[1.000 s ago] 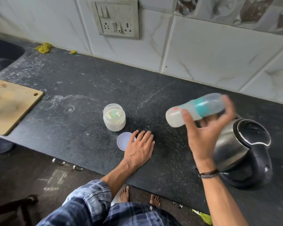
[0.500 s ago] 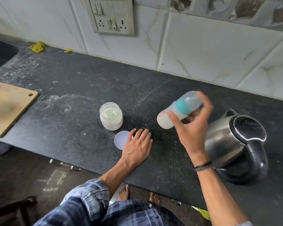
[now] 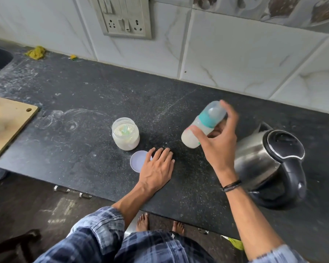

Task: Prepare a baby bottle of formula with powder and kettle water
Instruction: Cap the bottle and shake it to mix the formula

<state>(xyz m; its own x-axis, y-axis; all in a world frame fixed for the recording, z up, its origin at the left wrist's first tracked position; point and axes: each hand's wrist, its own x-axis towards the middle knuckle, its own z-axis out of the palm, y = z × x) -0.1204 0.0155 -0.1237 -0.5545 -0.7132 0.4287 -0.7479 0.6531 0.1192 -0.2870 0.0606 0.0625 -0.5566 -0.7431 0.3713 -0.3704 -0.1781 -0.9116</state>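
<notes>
Wooden cutting board at left edge. Open formula jar with powder stands mid-countertop; its lid lies just near-right of it. Left hand lies flat, fingers straight, touching the lid, grasping nothing. Right hand grips the capped baby bottle, tilted, milky, raised off the counter. Steel kettle at right

Soft diffuse light, moderately bright, faint shadow on the speckled black stone counter, motion blur on the raised right hand and its milky teal-collared baby bottle, dull sheen on the steel electric kettle, wide-angle bending at edges.
</notes>
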